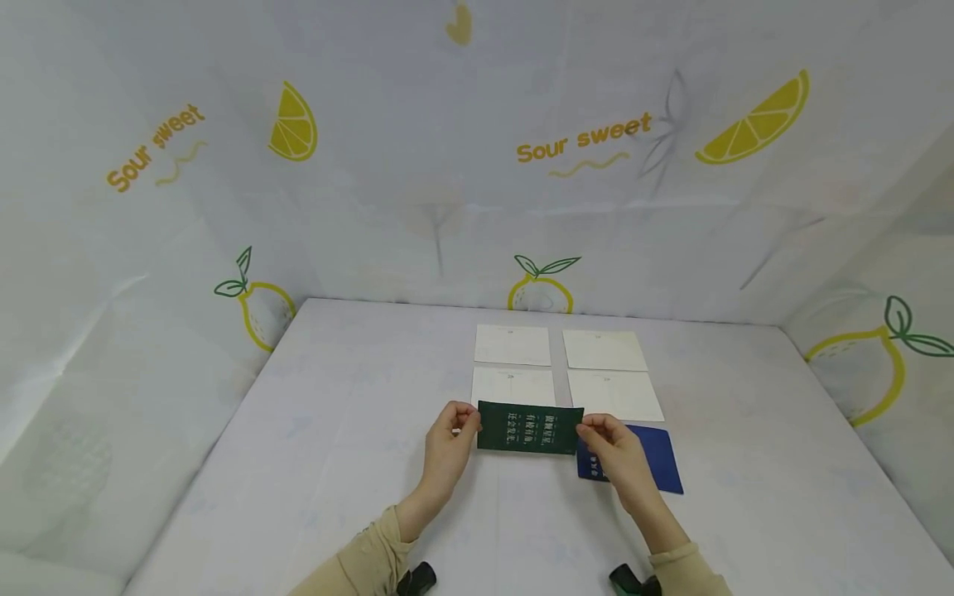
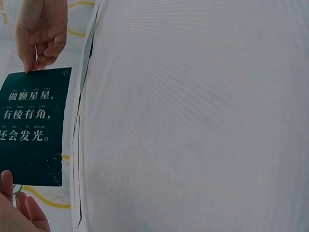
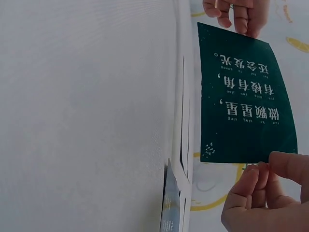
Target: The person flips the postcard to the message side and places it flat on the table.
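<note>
Two hands, one card. Left hand [image 1: 450, 447] pinches the 9 o'clock end of the green card [image 1: 531, 428] between thumb and fingers; right hand [image 1: 620, 454] pinches the 3 o'clock end the same way. Both grips are at the edges only, so the green card is stretched between them, raised off the table [image 1: 298, 463], landscape, printed face to the wearer. Three lines of white characters, turned sideways in the head view; small romanised text by each line, legible in the wrist views. Right wrist view: slight bow along one long edge.

Around the green card, head view: blue card [image 1: 659, 459] lies on the table toward 4 o'clock, partly behind the right hand, some white print showing. Four white cards in two columns: lower-left white card [image 1: 513, 385] right at 12, its near edge hidden by the green card; upper-left white card [image 1: 513, 345] beyond it, also 12; lower-right white card [image 1: 615, 396] at 2; upper-right white card [image 1: 605, 350] between 1 and 2. Print on these too small to read.

Tan sleeves [image 1: 365, 563] come in from 7 and 5 o'clock, dark wrist gear [image 1: 421, 578] beside them. Pale backdrop [image 1: 358, 248] behind, lemon outline [image 1: 540, 294] at 12, "Sour sweet" lettering [image 1: 584, 136] above it.
</note>
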The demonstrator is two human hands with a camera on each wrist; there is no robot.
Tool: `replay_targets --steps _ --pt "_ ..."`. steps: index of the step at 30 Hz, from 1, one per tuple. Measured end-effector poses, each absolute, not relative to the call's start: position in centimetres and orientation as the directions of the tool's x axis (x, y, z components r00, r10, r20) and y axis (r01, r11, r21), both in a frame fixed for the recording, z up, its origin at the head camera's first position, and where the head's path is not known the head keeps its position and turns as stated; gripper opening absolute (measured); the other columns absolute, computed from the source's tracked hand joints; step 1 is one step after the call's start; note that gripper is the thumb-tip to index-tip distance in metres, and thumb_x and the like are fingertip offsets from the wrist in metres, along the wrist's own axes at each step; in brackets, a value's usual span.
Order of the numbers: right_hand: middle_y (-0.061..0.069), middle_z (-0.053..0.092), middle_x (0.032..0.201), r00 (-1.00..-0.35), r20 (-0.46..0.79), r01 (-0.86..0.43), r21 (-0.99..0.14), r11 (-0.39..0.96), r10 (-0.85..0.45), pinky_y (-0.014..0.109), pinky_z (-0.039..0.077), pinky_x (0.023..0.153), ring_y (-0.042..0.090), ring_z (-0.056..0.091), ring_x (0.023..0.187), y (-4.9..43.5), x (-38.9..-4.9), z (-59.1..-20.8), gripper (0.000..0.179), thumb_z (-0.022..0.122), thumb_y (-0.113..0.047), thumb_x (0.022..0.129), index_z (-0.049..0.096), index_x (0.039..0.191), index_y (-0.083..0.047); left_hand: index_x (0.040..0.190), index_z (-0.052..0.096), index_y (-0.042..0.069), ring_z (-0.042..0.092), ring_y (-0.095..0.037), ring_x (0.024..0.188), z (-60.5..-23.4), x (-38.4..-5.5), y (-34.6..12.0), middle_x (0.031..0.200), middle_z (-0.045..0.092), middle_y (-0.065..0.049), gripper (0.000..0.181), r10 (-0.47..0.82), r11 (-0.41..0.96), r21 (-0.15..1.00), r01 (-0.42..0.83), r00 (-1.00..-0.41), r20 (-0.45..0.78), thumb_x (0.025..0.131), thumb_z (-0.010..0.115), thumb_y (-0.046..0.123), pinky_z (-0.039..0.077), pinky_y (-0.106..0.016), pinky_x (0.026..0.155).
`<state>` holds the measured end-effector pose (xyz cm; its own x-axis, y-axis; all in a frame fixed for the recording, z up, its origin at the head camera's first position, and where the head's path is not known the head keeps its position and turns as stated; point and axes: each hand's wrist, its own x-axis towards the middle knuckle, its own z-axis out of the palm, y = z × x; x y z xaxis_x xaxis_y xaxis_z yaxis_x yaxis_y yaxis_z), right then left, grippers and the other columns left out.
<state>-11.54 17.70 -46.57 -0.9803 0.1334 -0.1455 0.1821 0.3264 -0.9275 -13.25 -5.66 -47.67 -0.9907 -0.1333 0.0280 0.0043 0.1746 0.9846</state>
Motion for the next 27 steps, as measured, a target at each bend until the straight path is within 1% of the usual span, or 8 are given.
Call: replay_targets --steps 4,6,9,11,16,21,24,27 --pt "0.006 0.06 0.101 -0.979 -0.163 0.191 -0.942 0.274 0.123 0.021 0.048 0.078 0.01 0.056 0.089 17.8 -11.7 -46.1 0.031 0.056 -0.027 0.093 0.054 0.111 -0.001 0.088 0.062 0.013 0.059 -0.023 0.087 -47.4 -13.2 -5.7 0.08 0.067 -0.006 0.012 -0.119 0.159 0.987 -0.012 -0.993 0.007 0.093 0.055 0.022 0.041 -0.023 0.071" --pt "0.008 0.06 0.106 -0.977 -0.179 0.202 -0.948 0.247 0.112 0.022 0.049 0.083 0.007 0.057 0.092 17.7 -11.6 -45.8 0.025 0.051 -0.017 0.096 0.054 0.113 0.001 0.089 0.063 0.012 0.059 -0.025 0.09 -47.3 -13.3 -5.8 0.082 0.068 -0.006 0.015 -0.113 0.144 0.989 -0.02 -0.994 -0.004 0.093 0.054 0.024 0.042 -0.026 0.074" --pt "0.011 0.059 0.113 -0.979 -0.18 0.196 -0.956 0.217 0.094 0.022 0.049 0.088 0.001 0.058 0.095 17.7 -11.6 -45.6 0.024 0.045 -0.011 0.097 0.053 0.115 0.002 0.091 0.064 0.01 0.059 -0.028 0.092 -47.4 -13.3 -6.0 0.085 0.069 -0.007 0.016 -0.111 0.114 0.993 -0.029 -0.994 -0.017 0.094 0.054 0.023 0.044 -0.027 0.076" --pt "0.013 0.058 0.116 -0.981 -0.173 0.187 -0.959 0.212 0.086 0.023 0.049 0.089 0.002 0.058 0.096 17.6 -11.5 -45.6 0.024 0.044 -0.009 0.097 0.054 0.115 0.002 0.092 0.064 0.01 0.06 -0.028 0.091 -47.5 -13.4 -6.1 0.086 0.07 -0.007 0.017 -0.109 0.105 0.994 -0.038 -0.994 -0.027 0.093 0.054 0.023 0.045 -0.026 0.075" --pt "0.008 0.059 0.11 -0.978 -0.186 0.202 -0.958 0.205 0.092 0.024 0.05 0.088 0.005 0.059 0.095 17.6 -11.4 -45.5 0.025 0.044 -0.009 0.097 0.056 0.115 0.002 0.09 0.066 0.009 0.062 -0.029 0.09 -47.6 -13.4 -6.4 0.084 0.071 -0.008 0.015 -0.107 0.089 0.995 -0.055 -0.993 -0.045 0.092 0.056 0.021 0.046 -0.028 0.076" --pt "0.004 0.061 0.106 -0.975 -0.198 0.215 -0.956 0.198 0.103 0.023 0.05 0.086 0.005 0.059 0.09 17.7 -11.4 -45.6 0.027 0.046 -0.014 0.097 0.059 0.114 0.002 0.087 0.067 0.006 0.063 -0.019 0.082 -47.8 -13.6 -6.8 0.084 0.07 -0.007 0.015 -0.1 0.078 0.996 -0.048 -0.994 -0.04 0.089 0.061 0.019 0.05 -0.033 0.077" --pt "0.002 0.062 0.103 -0.973 -0.205 0.222 -0.956 0.193 0.103 0.022 0.051 0.085 0.006 0.06 0.09 17.7 -11.5 -45.6 0.029 0.051 -0.02 0.096 0.06 0.113 0.002 0.085 0.067 0.005 0.059 -0.011 0.076 -48.0 -13.7 -7.1 0.082 0.069 -0.007 0.018 -0.096 0.096 0.994 -0.055 -0.994 -0.046 0.086 0.064 0.022 0.049 -0.028 0.072" --pt "0.002 0.063 0.1 -0.973 -0.205 0.223 -0.953 0.207 0.103 0.023 0.05 0.084 0.007 0.06 0.089 17.6 -11.5 -45.7 0.036 0.057 -0.029 0.093 0.061 0.112 0.001 0.086 0.067 0.006 0.057 -0.007 0.072 -48.0 -13.7 -7.3 0.079 0.069 -0.007 0.021 -0.082 0.119 0.99 -0.073 -0.995 -0.063 0.084 0.068 0.027 0.044 -0.022 0.065"
